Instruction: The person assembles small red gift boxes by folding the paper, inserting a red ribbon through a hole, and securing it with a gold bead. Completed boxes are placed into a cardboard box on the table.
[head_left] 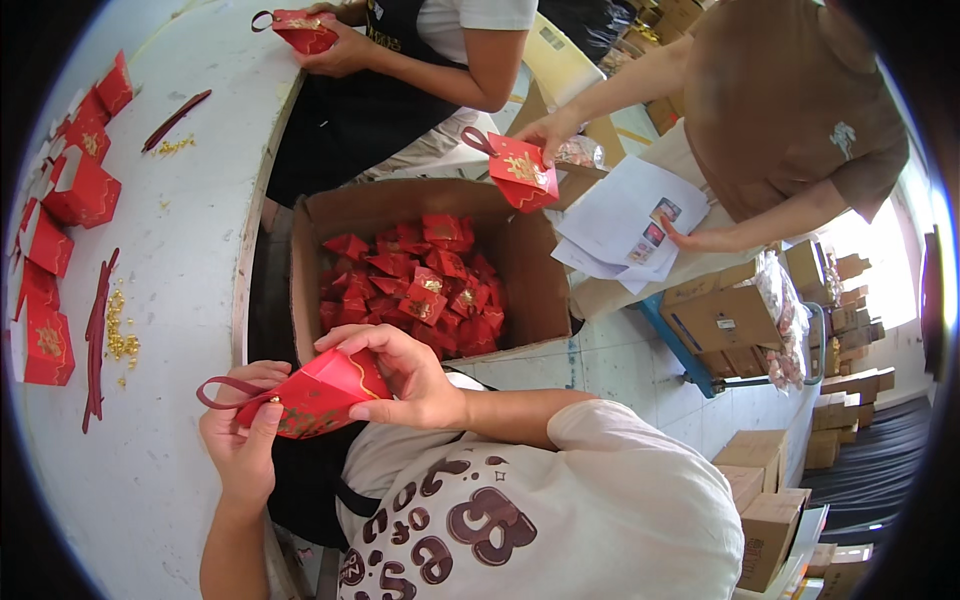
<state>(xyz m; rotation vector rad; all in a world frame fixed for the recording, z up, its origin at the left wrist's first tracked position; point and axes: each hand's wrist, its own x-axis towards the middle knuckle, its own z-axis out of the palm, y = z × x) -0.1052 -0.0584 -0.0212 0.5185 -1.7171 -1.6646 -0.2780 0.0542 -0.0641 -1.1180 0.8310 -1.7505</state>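
Between my hands is a red folded paper gift box (325, 392) with gold print and a dark red ribbon loop (228, 390) at its pointed end. My left hand (245, 430) pinches that end by the loop, where a tiny gold bead or bell shows. Fingers and thumb of my right hand (405, 385) wrap round the body of the box, which is tilted. Just beyond, a large open cardboard carton (430, 200) holds a heap of similar red boxes (425, 298).
On the white table (190, 300) lie dark red ribbons (98, 340), small gold pieces (120, 335) and several red boxes (85, 190). One person holds a red box (305, 30); another holds a red box (522, 170) and touches white sheets (625, 215). A blue trolley (680, 350) carries cartons.
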